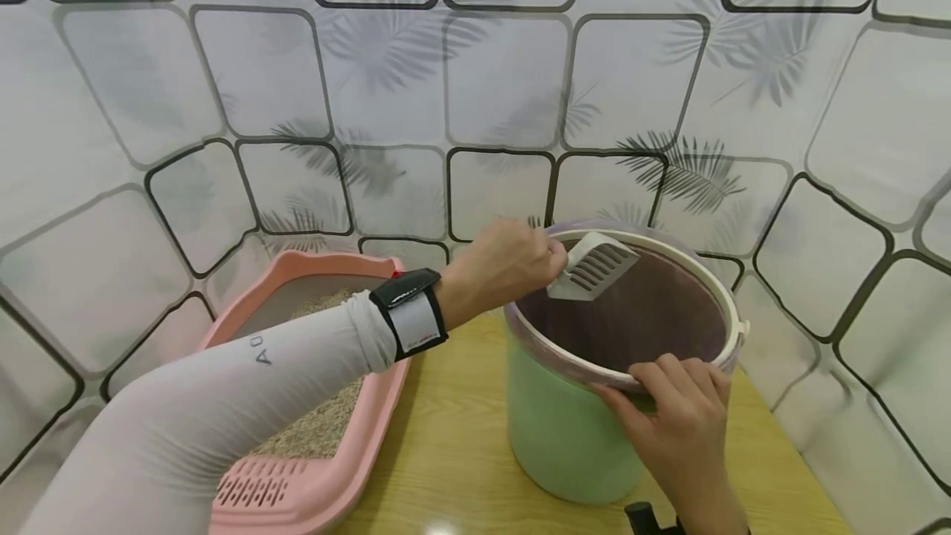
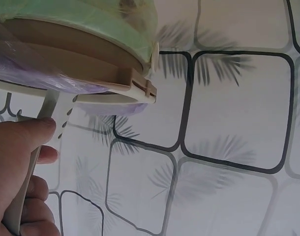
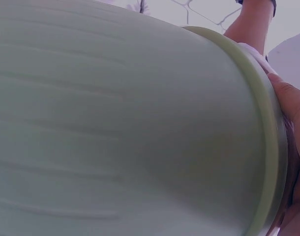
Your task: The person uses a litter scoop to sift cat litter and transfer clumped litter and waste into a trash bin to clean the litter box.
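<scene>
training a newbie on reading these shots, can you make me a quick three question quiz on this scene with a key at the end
1. Multiple choice. Which part of the green bin does the right grip hold?
a) the base
b) the rim
c) the middle of the side wall

2. True or false: the scoop in the left grip has a slotted head.

3. Fill in: in the head view, the pink tray stands to the ____ of the bin.

Key
1. b, the rim
2. True
3. left
</scene>
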Available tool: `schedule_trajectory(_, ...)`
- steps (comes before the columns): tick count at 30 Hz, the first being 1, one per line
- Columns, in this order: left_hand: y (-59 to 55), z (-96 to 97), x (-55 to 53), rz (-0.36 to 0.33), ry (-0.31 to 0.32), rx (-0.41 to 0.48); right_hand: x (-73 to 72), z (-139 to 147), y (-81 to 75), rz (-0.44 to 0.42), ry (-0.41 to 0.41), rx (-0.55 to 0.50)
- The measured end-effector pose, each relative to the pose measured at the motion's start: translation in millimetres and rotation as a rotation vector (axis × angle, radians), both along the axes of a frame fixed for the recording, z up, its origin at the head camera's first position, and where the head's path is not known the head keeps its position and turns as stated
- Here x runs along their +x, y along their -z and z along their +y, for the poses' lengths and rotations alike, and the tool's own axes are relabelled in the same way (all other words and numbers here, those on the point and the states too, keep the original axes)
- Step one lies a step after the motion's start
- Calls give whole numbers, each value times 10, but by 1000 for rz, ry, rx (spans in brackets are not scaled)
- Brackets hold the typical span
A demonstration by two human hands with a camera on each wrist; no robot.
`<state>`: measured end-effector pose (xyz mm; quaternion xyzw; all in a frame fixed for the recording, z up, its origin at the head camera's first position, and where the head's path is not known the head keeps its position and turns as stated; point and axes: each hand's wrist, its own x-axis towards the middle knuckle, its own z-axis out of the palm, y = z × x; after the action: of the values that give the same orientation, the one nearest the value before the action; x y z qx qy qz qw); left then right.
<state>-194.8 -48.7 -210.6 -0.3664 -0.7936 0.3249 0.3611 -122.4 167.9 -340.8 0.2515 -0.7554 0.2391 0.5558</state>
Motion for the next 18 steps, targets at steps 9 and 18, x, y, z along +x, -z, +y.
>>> schedule_trajectory(9,-407,-958,87,-111,-89,392,-17,-66,-23,33,-16,-26)
schedule_trajectory(18,197,-2510,537,-417,-571,749,2,-97,-55,28,-17,-32)
